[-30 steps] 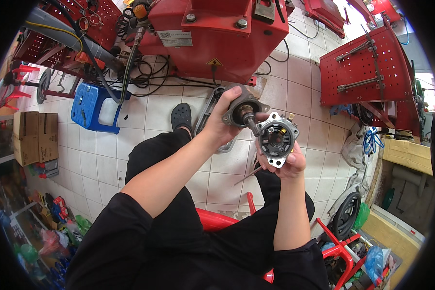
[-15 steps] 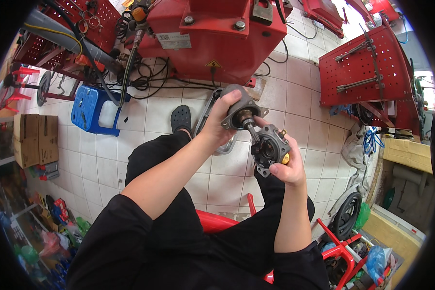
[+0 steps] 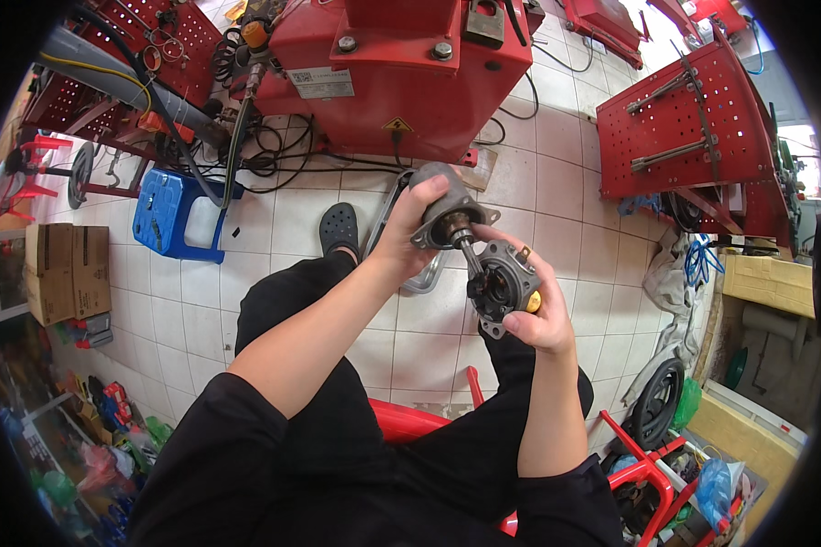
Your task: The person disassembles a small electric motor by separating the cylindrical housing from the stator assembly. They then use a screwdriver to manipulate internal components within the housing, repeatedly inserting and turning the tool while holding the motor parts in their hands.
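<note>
Above my knees, my left hand [image 3: 405, 235] is closed around a grey cast-metal cylinder [image 3: 454, 193] with an eared flange and a dark open end. Out of that end a forked metal rod [image 3: 465, 244] slants down toward the right. My right hand [image 3: 549, 321] grips a round grey metal housing [image 3: 511, 270] by its edge, thumb at the lower side. The housing's open face shows a dark inside, and a yellow part [image 3: 534, 302] shows beside my fingers. The rod's tip overlaps the dark parts at the housing; whether it is joined to them I cannot tell.
A metal tray [image 3: 426, 276] lies on the tiled floor behind my left hand. Ahead stands a big red machine [image 3: 383, 114] with black cables at its base. A blue stool [image 3: 164, 214] and cardboard boxes [image 3: 59, 273] are on the left; a red perforated cabinet [image 3: 693, 128] is on the right.
Both hands, with the cylinder and housing, have shifted slightly left in the picture. My grips look the same. The view has turned a little, moving the red machine left too.
</note>
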A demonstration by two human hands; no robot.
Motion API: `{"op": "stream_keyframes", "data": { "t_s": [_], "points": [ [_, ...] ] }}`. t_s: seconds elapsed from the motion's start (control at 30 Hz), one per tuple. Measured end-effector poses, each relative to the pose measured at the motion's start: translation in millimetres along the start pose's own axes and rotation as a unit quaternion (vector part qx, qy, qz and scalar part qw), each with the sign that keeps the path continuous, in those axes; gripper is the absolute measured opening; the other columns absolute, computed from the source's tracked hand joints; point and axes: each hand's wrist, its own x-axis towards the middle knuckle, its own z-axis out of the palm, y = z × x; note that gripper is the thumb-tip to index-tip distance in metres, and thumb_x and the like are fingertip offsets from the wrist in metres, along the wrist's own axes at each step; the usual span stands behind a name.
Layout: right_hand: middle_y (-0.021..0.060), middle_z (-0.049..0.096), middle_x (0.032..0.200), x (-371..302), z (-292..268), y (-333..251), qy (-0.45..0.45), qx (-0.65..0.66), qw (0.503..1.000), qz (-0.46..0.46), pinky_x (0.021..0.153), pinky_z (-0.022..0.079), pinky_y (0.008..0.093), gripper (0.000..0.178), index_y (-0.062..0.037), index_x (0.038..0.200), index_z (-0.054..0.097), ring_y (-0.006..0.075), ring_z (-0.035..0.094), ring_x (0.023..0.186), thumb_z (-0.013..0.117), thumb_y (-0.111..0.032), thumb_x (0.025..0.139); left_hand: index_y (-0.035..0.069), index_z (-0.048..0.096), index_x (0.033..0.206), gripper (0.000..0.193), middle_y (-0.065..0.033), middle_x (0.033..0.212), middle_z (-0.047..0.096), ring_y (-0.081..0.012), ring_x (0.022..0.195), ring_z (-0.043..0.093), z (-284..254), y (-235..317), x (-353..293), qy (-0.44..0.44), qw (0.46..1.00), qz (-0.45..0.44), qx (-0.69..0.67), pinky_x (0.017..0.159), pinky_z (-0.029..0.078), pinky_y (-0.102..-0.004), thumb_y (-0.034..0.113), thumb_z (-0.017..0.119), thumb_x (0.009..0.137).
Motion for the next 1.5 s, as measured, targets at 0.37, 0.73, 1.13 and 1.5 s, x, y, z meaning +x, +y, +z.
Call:
{"op": "stream_keyframes", "data": {
  "t_s": [0.37, 0.73, 1.13, 1.5],
  "points": [
    [0.0076, 0.061, 0.101, 8, 14, 2, 0.190, 0.008, 0.982, 0.017, 0.076, 0.048, 0.0236, 0.064, 0.0032, 0.128, 0.042, 0.0113, 0.060, 0.089, 0.073, -0.003, 0.073, 0.002, 0.054, 0.097, 0.033, -0.0080, 0.085, 0.063, -0.0135, 0.069, 0.063, 6, -2, 9, 0.101, 0.987, 0.125, 0.027, 0.060, 0.053, -0.0267, 0.026, 0.070, 0.080],
    [0.0094, 0.063, 0.089, 15, 18, 15, 0.270, -0.071, 0.960, -0.010, 0.067, 0.048, 0.0217, 0.074, 0.0096, 0.132, 0.034, 0.0106, 0.060, 0.079, 0.076, -0.006, 0.073, -0.001, 0.045, 0.109, 0.051, -0.0088, 0.089, 0.061, -0.0145, 0.074, 0.064, 9, -4, 6, 0.134, 0.966, 0.186, 0.117, 0.066, 0.053, -0.0264, 0.022, 0.076, 0.076],
    [0.0120, 0.065, 0.090, 17, 21, 14, 0.236, -0.113, 0.965, 0.000, 0.073, 0.048, 0.0235, 0.067, 0.0053, 0.128, 0.041, 0.0120, 0.061, 0.082, 0.077, -0.011, 0.073, 0.000, 0.048, 0.109, 0.054, -0.0066, 0.090, 0.060, -0.0111, 0.079, 0.059, 5, -14, 5, 0.136, 0.953, 0.179, 0.204, 0.071, 0.051, -0.0264, 0.028, 0.077, 0.073],
    [0.0025, 0.060, 0.074, 16, 5, 14, 0.232, -0.087, 0.965, 0.084, 0.048, 0.036, 0.0185, 0.058, 0.0096, 0.121, 0.050, 0.0028, 0.047, 0.056, 0.071, -0.026, 0.081, 0.000, 0.050, 0.107, 0.050, -0.0059, 0.090, 0.058, -0.0115, 0.076, 0.059, 2, -22, 8, 0.127, 0.984, 0.097, 0.080, 0.066, 0.051, -0.0262, 0.028, 0.076, 0.075]
  ]
}}
